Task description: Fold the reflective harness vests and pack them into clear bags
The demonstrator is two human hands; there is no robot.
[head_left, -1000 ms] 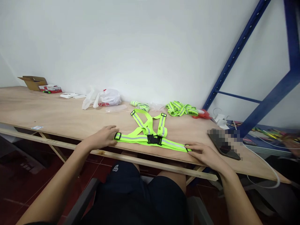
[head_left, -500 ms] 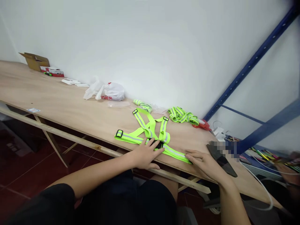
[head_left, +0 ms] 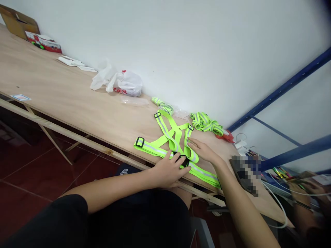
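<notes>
A neon yellow-green harness of reflective straps lies spread on the wooden table, with black buckles at its strap ends. My left hand rests over the black buckle at the harness's lower middle, fingers spread. Touching the upright strap on the harness's right side is my right hand, its fingers stretched out. The lower strap runs on to the right, beneath my right forearm.
Behind the harness are a bundle of similar straps, a smaller roll and a white plastic bag. A dark object lies right. Far left stands a cardboard box. Another person's hands show at right.
My right hand has moved from the right end of the lower strap up and left to the upright strap. My left hand stays at the buckle. The view has shifted and tilted.
</notes>
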